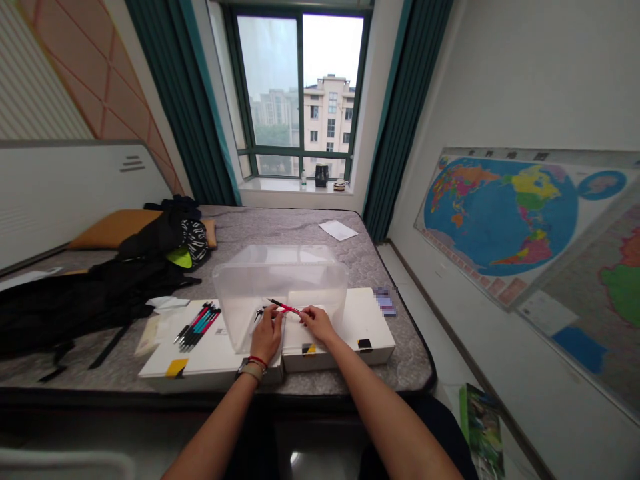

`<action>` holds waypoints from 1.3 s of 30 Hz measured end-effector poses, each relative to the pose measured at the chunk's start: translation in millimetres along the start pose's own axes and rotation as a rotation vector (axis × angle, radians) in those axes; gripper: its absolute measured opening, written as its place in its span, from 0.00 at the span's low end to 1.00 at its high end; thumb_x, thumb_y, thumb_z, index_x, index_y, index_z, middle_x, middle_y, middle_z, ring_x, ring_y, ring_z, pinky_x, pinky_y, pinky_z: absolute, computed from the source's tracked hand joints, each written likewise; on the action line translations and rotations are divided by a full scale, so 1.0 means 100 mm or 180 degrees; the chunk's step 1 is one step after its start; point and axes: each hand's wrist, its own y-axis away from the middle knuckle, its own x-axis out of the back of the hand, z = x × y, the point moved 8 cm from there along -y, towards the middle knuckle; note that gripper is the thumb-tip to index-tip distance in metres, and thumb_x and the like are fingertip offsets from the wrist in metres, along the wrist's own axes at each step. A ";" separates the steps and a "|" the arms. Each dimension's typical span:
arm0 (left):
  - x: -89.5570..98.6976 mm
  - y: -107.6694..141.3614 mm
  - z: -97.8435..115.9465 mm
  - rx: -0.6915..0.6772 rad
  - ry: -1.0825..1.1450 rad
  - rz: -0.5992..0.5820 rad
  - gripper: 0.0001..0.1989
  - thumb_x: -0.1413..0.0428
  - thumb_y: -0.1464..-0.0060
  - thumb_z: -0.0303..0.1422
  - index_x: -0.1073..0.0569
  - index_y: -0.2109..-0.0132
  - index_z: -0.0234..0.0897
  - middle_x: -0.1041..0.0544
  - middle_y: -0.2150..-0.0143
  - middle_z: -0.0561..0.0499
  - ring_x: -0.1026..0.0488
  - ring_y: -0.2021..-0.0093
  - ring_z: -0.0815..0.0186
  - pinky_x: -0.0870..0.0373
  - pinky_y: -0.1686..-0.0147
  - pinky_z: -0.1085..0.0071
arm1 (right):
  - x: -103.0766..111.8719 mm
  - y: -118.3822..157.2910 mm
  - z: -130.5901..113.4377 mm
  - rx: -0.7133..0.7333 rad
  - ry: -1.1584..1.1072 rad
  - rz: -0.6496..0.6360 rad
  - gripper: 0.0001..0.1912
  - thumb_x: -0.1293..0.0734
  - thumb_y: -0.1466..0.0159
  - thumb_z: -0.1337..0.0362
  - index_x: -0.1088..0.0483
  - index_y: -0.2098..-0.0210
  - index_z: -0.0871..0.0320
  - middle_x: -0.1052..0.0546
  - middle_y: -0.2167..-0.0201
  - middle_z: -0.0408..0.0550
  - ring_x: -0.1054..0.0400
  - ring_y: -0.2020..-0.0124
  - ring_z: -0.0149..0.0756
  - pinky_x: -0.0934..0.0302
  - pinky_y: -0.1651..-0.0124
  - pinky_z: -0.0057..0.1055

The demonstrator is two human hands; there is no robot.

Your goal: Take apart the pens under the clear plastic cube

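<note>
A red-and-black pen slants between my two hands, its dark end pointing up and left. My right hand pinches its right end. The fingers of my left hand are closed at the pen's middle, by a short red part; the exact grip there is too small to make out. Around and behind both hands a clear plastic bin lies with its open side towards me. It rests on white flat boxes. To the left, several black, teal and red pens lie side by side on a box.
The boxes sit on a grey mattress. Black clothing and a bag lie at the left near an orange pillow. A white paper lies farther back. At the right are a blurred phone-like item and the mattress edge.
</note>
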 end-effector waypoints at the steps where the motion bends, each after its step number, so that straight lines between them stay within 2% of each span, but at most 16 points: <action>1: 0.00 0.00 0.00 -0.0002 -0.0017 -0.0047 0.15 0.57 0.37 0.42 0.31 0.52 0.40 0.23 0.62 0.50 0.26 0.65 0.64 0.34 0.65 0.70 | 0.00 0.00 -0.01 0.0002 -0.0070 -0.0018 0.11 0.35 0.38 0.59 0.25 0.67 0.60 0.23 0.75 0.46 0.31 0.72 0.33 0.39 0.66 0.27; 4: -0.05 0.00 0.01 -0.0028 -0.0066 -0.0335 0.18 0.57 0.37 0.43 0.26 0.62 0.41 0.22 0.66 0.51 0.27 0.66 0.65 0.37 0.67 0.72 | -0.01 0.01 -0.04 0.0069 -0.0172 -0.0135 0.12 0.34 0.40 0.57 0.24 0.67 0.60 0.22 0.72 0.46 0.30 0.70 0.34 0.38 0.65 0.28; 6: -0.06 0.00 0.01 -0.0050 -0.0048 -0.0402 0.18 0.57 0.38 0.44 0.25 0.62 0.41 0.22 0.67 0.52 0.27 0.68 0.66 0.38 0.69 0.72 | -0.04 0.02 -0.07 0.0162 -0.0075 -0.0269 0.12 0.32 0.41 0.56 0.23 0.66 0.59 0.21 0.70 0.46 0.30 0.69 0.34 0.39 0.64 0.28; 10: -0.04 -0.03 -0.02 -0.0007 0.0046 -0.0271 0.19 0.55 0.39 0.46 0.25 0.60 0.40 0.23 0.69 0.51 0.30 0.72 0.66 0.38 0.70 0.71 | -0.10 0.06 -0.08 0.0245 0.0329 -0.0454 0.11 0.30 0.44 0.55 0.21 0.66 0.55 0.20 0.70 0.45 0.30 0.69 0.35 0.40 0.64 0.29; 16: -0.01 -0.07 -0.11 0.0121 0.0908 -0.0219 0.19 0.56 0.39 0.45 0.26 0.61 0.38 0.22 0.64 0.49 0.27 0.62 0.64 0.34 0.59 0.69 | -0.12 0.09 -0.12 0.0300 0.0675 -0.0403 0.13 0.31 0.43 0.52 0.21 0.67 0.54 0.20 0.70 0.44 0.30 0.69 0.36 0.42 0.65 0.29; 20: -0.05 -0.06 -0.19 0.0293 0.1350 -0.0314 0.19 0.58 0.38 0.43 0.29 0.60 0.36 0.28 0.76 0.54 0.31 0.74 0.67 0.35 0.69 0.71 | -0.05 0.06 -0.13 0.0212 0.0443 -0.0228 0.19 0.36 0.39 0.49 0.22 0.72 0.57 0.21 0.73 0.47 0.30 0.70 0.35 0.41 0.64 0.28; 22: -0.07 -0.05 -0.21 0.0320 0.1281 -0.0340 0.19 0.57 0.39 0.43 0.29 0.57 0.36 0.29 0.77 0.55 0.32 0.76 0.67 0.35 0.72 0.71 | -0.02 0.04 -0.11 0.0146 0.0242 -0.0151 0.23 0.39 0.37 0.48 0.23 0.74 0.59 0.22 0.75 0.48 0.30 0.71 0.35 0.41 0.64 0.28; 23: -0.07 -0.05 -0.20 0.0283 0.1198 -0.0325 0.18 0.57 0.39 0.42 0.28 0.55 0.36 0.27 0.74 0.53 0.31 0.74 0.67 0.34 0.71 0.71 | 0.00 0.03 -0.10 0.0106 0.0115 -0.0114 0.25 0.40 0.36 0.46 0.24 0.75 0.59 0.23 0.76 0.48 0.30 0.71 0.35 0.41 0.64 0.28; 25: -0.06 -0.04 -0.15 0.0129 0.0985 -0.0297 0.18 0.55 0.40 0.40 0.28 0.51 0.37 0.22 0.64 0.49 0.27 0.66 0.65 0.31 0.64 0.69 | 0.03 0.02 -0.07 0.0012 -0.0138 -0.0028 0.29 0.43 0.36 0.44 0.25 0.75 0.60 0.24 0.78 0.47 0.31 0.74 0.34 0.42 0.66 0.27; 27: -0.07 -0.03 -0.06 -0.0086 0.0779 -0.0374 0.18 0.54 0.40 0.38 0.28 0.48 0.40 0.23 0.54 0.48 0.26 0.57 0.63 0.31 0.57 0.67 | 0.05 0.02 -0.04 -0.0056 -0.0279 0.0044 0.30 0.44 0.36 0.42 0.28 0.77 0.60 0.27 0.80 0.46 0.33 0.76 0.33 0.43 0.68 0.27; 29: -0.09 -0.01 0.03 -0.0291 0.0598 -0.0515 0.17 0.54 0.40 0.36 0.27 0.48 0.42 0.24 0.51 0.50 0.27 0.52 0.62 0.32 0.52 0.66 | 0.06 0.01 -0.04 -0.0055 -0.0277 0.0078 0.31 0.44 0.36 0.41 0.30 0.80 0.59 0.29 0.82 0.44 0.36 0.78 0.31 0.44 0.69 0.26; 34: -0.11 0.04 0.18 -0.0624 0.0237 -0.0659 0.16 0.54 0.39 0.35 0.27 0.48 0.44 0.24 0.50 0.51 0.28 0.51 0.64 0.33 0.50 0.67 | 0.06 0.00 -0.02 0.0003 -0.0098 0.0085 0.30 0.45 0.35 0.44 0.34 0.82 0.58 0.32 0.83 0.42 0.38 0.78 0.30 0.46 0.70 0.26; 39: -0.14 0.05 0.19 -0.0583 -0.0129 -0.0766 0.17 0.51 0.41 0.44 0.26 0.51 0.42 0.22 0.59 0.49 0.27 0.62 0.64 0.33 0.58 0.68 | 0.05 0.01 -0.04 0.0037 0.0040 0.0055 0.26 0.44 0.35 0.48 0.35 0.81 0.58 0.32 0.83 0.41 0.38 0.77 0.30 0.46 0.69 0.26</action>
